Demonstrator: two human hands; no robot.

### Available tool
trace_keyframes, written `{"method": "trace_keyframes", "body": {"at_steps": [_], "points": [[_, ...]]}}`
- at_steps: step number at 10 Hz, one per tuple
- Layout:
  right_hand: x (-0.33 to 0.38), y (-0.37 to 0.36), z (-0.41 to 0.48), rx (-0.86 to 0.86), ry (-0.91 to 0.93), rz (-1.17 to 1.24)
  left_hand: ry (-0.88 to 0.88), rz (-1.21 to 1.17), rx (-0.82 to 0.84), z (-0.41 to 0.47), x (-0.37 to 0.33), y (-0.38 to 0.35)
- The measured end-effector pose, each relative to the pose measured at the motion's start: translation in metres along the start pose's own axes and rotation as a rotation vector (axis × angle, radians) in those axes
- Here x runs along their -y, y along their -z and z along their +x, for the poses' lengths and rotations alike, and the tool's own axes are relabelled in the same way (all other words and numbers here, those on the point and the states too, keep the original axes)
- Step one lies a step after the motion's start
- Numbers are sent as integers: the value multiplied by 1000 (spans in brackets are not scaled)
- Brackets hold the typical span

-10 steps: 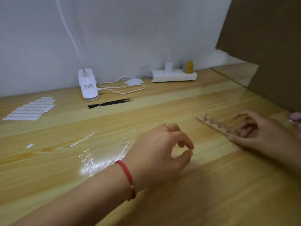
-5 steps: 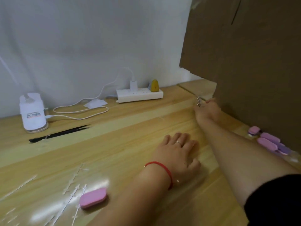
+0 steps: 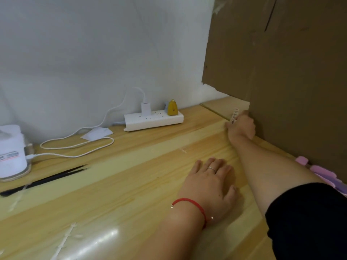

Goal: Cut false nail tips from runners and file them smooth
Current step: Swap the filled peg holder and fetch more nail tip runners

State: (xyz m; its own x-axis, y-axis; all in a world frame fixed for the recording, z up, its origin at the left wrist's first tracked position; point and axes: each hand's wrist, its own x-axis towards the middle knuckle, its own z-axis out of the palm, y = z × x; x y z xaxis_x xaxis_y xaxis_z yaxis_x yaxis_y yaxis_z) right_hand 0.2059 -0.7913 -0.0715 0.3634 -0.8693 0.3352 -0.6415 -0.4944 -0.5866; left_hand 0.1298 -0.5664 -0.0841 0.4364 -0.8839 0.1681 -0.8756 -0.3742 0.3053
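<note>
Against the cardboard panel (image 3: 281, 72), right hand (image 3: 241, 127) around pegged strip (image 3: 234, 113); left hand (image 3: 210, 186) apart.

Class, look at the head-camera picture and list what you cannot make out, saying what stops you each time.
- Head view: which fingers of the right hand pinch the strip; the back of the hand hides them.
- Head view: the pink blocks; partly behind the black sleeve, cut by the right edge.
- Head view: the white device; cut by the left edge, label blurred.
- Head view: the clear runners; lost in glare.
</note>
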Motion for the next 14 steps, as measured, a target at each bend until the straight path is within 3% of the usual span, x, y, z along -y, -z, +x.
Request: {"method": "trace_keyframes", "body": {"at_steps": [2,6,9,11,13,14], "points": [[-4,-3,-3,-78,154,-43,-4,-8,-17,1,3,0],[-4,-3,3,100,450,-259,6,-48,-45,0,3,-1],[2,20,28,178,511,-555,6,-52,-55,1,5,-3],[-8,17,28,150,442,-545,-2,-45,-58,3,6,-4],[-14,13,15,109,570,-553,4,-32,-55,2,5,-4],[-11,9,17,137,467,-571,-3,-31,-67,2,6,-5]]}}
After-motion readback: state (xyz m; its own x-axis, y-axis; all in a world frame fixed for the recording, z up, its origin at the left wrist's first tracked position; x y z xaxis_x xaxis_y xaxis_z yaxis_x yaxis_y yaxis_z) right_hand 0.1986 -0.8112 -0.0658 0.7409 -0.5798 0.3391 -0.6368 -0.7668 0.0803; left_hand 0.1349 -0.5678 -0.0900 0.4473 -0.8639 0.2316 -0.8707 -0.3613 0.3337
